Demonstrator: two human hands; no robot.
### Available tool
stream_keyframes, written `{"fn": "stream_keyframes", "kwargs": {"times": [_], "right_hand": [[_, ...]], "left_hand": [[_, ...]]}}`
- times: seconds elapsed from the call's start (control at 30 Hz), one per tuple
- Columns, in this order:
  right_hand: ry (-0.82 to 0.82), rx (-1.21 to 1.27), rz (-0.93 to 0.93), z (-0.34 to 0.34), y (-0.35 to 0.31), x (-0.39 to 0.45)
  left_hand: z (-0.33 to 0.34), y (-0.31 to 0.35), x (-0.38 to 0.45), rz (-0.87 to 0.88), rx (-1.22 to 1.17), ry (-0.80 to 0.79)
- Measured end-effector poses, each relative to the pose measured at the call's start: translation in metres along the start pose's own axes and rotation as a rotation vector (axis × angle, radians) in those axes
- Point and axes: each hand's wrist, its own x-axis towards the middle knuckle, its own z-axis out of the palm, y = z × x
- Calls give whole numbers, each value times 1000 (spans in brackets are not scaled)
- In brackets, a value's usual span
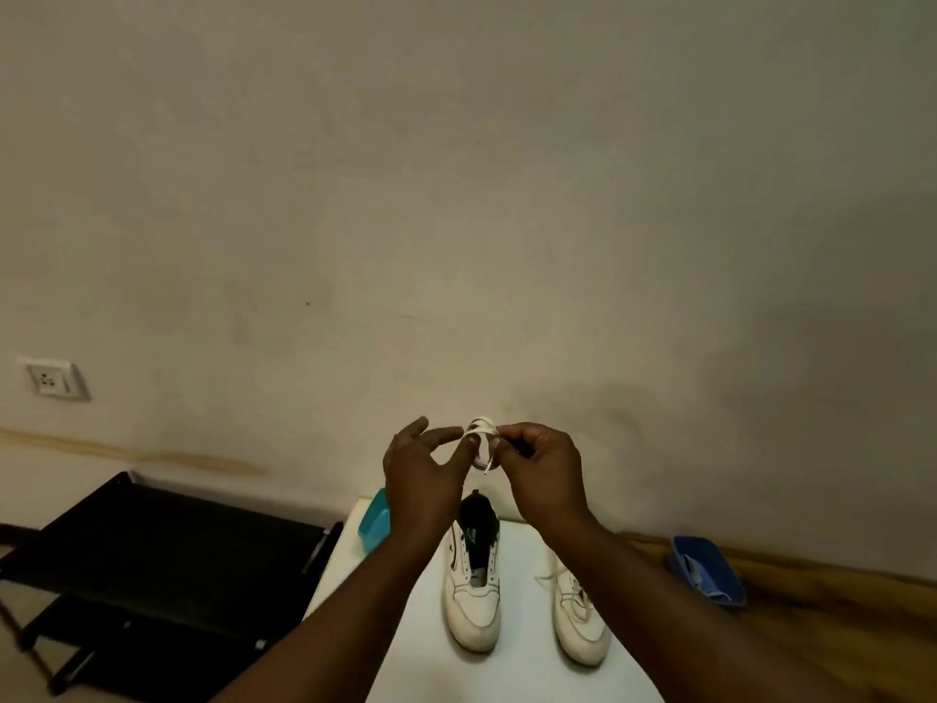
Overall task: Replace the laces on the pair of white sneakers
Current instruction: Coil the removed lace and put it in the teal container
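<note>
Above white table and sneakers, both hands pinching a coiled lace.

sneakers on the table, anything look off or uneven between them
Yes: the left sneaker has no lace, its tongue standing open, while the right sneaker is laced. The lace is coiled between both hands above them.
</note>
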Motion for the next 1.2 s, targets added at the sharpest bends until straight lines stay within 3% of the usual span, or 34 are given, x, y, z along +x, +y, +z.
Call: {"fn": "stream_keyframes", "kwargs": {"times": [0.17,0.4,0.5,0.63,0.8,0.93,1.2], "right_hand": [[-66,5,118,42,22,0],[-60,29,459,136,92,12],[-48,53,602,167,122,20],[-46,90,707,199,162,37],[-16,22,738,224,203,65],[-54,-153,736,245,221,78],[-211,-569,632,262,237,89]], "left_hand": [[-22,-38,5,-81,-121,-130],[-49,-165,39,-687,-321,-9],[-36,-243,70,-806,-305,-27],[-20,-281,95,-830,-133,-52],[-6,-285,104,-589,162,-179],[12,-301,93,-415,414,-142],[34,-312,69,-488,380,-108]]}}
